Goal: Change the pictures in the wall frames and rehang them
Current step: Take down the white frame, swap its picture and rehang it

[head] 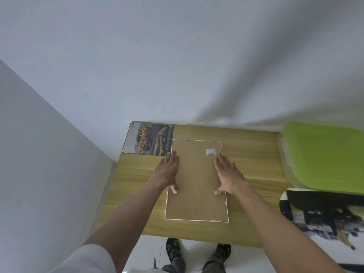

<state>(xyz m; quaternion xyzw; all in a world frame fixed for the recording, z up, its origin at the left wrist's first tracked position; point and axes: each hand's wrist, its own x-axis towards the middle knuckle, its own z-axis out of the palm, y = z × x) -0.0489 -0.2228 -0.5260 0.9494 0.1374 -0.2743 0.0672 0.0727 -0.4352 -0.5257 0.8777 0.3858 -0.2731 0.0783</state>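
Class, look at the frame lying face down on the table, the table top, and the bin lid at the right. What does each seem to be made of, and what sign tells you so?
Frame backing board: matte brown fibreboard, probably; flat, even, grainless. Table top: wood or wood-look laminate; yellowish streaked grain. Bin lid: green plastic, smooth, rounded corners.

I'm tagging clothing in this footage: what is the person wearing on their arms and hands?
Both forearms are bare, and neither the left hand nor the right hand wears a glove, ring or watch that I can see. A white short sleeve shows on the left upper arm; the right arm's sleeve is out of view.
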